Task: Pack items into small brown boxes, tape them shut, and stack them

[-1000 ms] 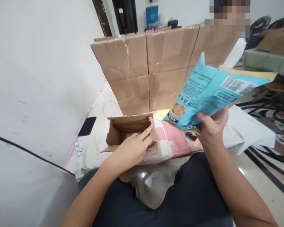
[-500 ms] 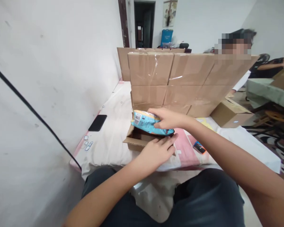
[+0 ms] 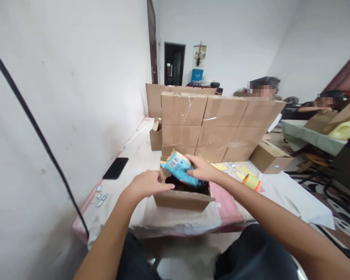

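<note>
In front of me on the bed-like surface stands a small open cardboard box (image 3: pixel 183 203). A light-blue packet (image 3: pixel 179 168) with a barcode label and a yellowish edge is tilted at the box's opening, its lower part inside. My right hand (image 3: pixel 200 168) grips the packet's right side from above. My left hand (image 3: pixel 147 183) is at the box's left wall, thumb over the rim and the other fingers partly hidden.
Behind the box rises a wall of taped cardboard boxes (image 3: pixel 218 134). A black phone (image 3: pixel 116 168) lies at left. Rightward are a yellow-and-orange round item (image 3: pixel 251 181) and another cardboard box (image 3: pixel 270 156). Two people sit farther back.
My left hand has moved from the box's front right side to its left wall. The packet is tilted more steeply, still in my right hand. My view has tipped upward.
</note>
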### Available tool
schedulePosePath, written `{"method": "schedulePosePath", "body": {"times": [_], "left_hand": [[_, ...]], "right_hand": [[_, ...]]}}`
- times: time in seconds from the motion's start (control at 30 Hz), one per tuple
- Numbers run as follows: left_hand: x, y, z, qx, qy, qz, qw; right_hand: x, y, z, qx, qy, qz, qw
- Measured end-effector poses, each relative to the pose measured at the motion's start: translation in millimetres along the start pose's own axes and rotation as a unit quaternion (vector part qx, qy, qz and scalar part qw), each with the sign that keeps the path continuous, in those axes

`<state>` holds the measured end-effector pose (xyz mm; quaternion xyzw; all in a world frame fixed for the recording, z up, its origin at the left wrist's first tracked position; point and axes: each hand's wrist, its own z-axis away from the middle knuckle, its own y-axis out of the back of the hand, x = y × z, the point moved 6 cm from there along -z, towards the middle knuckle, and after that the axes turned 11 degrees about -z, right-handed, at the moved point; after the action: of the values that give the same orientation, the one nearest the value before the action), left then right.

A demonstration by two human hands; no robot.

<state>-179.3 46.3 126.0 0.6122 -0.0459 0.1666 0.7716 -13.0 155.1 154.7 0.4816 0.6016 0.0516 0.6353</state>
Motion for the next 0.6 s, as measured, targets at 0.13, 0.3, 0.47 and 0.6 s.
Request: {"method": "schedulePosePath", "body": {"times": [0.13, 0.3, 0.47, 0.6], "left_hand": [[3, -3.4, -9, -0.036, 0.0, -0.016, 0.999], [1, -6.1, -19, -0.082, -0.035, 0.042, 0.995], [-9, -10.7, -20, -0.074, 0.008, -0.03, 0.997], [1, -12.4, -24, -0.008, 0.034, -0.102, 0.994]], "right_hand": [[-14, 0, 13, -0.008, 0.027, 0.026, 0.999], [-11, -2, 21, -0.019, 0.009, 0.064, 0.998], [5, -1, 22, -0.023, -0.033, 0.116, 0.992], [17, -1, 22, -0.028, -0.032, 0.151, 0.988]]}}
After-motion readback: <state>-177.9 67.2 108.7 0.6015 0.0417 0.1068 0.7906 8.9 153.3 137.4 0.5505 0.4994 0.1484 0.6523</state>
